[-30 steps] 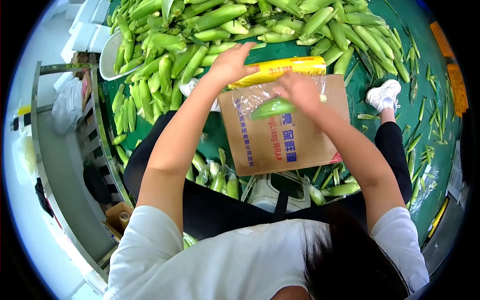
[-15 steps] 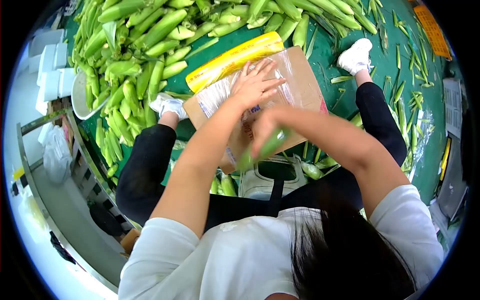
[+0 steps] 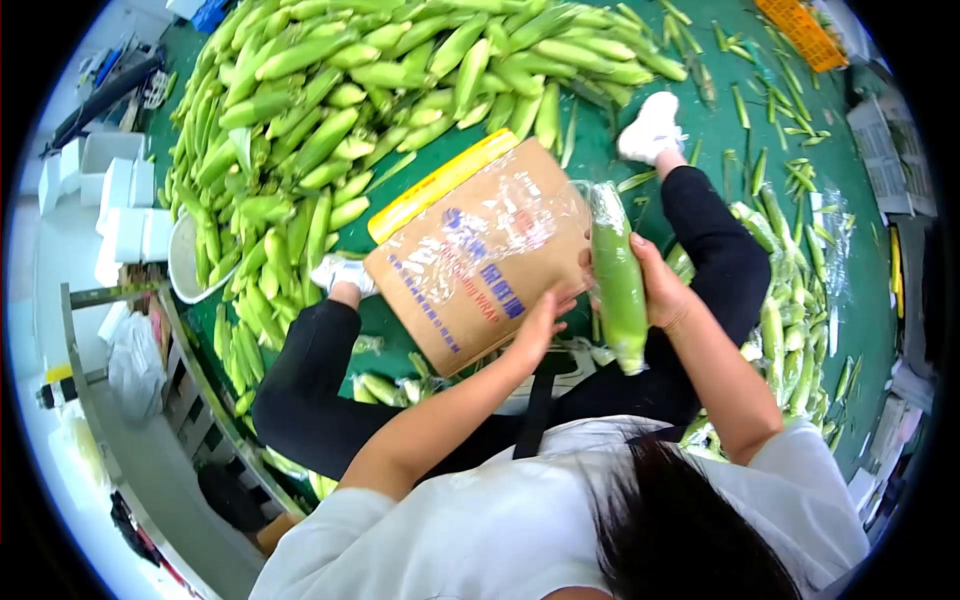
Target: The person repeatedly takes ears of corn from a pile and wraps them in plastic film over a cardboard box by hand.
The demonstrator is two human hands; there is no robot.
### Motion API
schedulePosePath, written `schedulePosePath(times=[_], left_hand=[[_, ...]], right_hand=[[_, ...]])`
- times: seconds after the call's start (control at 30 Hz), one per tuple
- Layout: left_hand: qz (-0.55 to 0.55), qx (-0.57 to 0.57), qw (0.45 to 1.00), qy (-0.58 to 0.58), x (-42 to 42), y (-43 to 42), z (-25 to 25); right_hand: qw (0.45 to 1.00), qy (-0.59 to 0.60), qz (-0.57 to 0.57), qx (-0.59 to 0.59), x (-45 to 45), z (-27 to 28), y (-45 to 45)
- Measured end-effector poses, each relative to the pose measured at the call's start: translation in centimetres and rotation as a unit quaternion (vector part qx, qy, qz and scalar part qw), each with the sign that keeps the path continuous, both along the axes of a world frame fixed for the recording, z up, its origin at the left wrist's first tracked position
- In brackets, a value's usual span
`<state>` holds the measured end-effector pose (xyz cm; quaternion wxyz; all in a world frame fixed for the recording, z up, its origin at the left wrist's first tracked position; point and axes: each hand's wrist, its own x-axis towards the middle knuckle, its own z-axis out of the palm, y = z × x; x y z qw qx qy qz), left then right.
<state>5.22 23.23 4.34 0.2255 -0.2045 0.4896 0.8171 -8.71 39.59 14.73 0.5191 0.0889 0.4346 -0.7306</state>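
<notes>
A husk-on ear of corn (image 3: 618,285), glossy with clear film, stands nearly upright at the right side of the cardboard box (image 3: 415,270). My right hand (image 3: 660,283) is wrapped round the corn from its right side. My left hand (image 3: 545,322) is by the box's lower right edge, its fingers stretched toward the corn without gripping it. Clear film (image 3: 540,205) lies wrinkled over the printed box top. Along the far edge of the box rests a yellow roll (image 3: 442,185), partly hidden by it.
A big heap of green corn (image 3: 330,110) spreads beyond the box. Film-wrapped ears (image 3: 790,330) lie to the right on the green floor (image 3: 720,115). A white tub (image 3: 185,265) and a metal-framed rack (image 3: 110,420) stand left. An orange crate (image 3: 805,35) is far right.
My left hand has come off the box top, down to its near right edge. My right hand has moved right with the corn, now upright. The view has shifted.
</notes>
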Motion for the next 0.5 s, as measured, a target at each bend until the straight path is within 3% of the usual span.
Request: schedulePosePath(times=[0.07, 0.13, 0.2, 0.27, 0.3, 0.33, 0.4, 0.47, 0.5], left_hand=[[0.031, 0.089, 0.995, 0.042, 0.8, 0.6, 3.9], [-0.013, -0.114, 0.984, 0.138, 1.6, 3.3, 9.0], [0.014, 0.023, 1.0, 0.007, 1.2, 3.1, 13.4], [-0.085, 0.09, 0.992, 0.017, 2.1, 3.4, 14.3], [-0.119, 0.281, 0.951, -0.049, 2.4, 3.5, 14.4], [-0.142, 0.46, 0.869, -0.112, 2.7, 3.8, 14.2], [-0.195, 0.526, 0.822, -0.096, 2.3, 5.1, 12.3], [-0.261, 0.276, 0.923, -0.06, 1.4, 8.8, 13.7], [-0.211, 0.071, 0.964, 0.148, 1.4, 11.7, 13.4]], right_hand=[[0.994, 0.101, -0.052, -0.004, 1.2, 0.3, 0.0], [0.975, 0.16, -0.151, 0.021, 3.6, 1.3, -1.5], [0.968, 0.137, -0.193, -0.085, 3.4, 2.6, -1.3], [0.957, 0.067, -0.214, -0.186, 2.3, 3.0, 0.1], [0.922, -0.019, -0.212, -0.325, 1.7, 3.2, 1.0], [0.91, -0.01, -0.199, -0.363, 1.9, 4.1, 2.1], [0.862, 0.039, -0.314, -0.397, 2.6, 3.5, 4.6], [0.888, 0.194, -0.382, -0.169, 3.5, 5.4, 9.9], [0.876, 0.2, -0.435, -0.06, 4.9, 7.8, 12.4]])
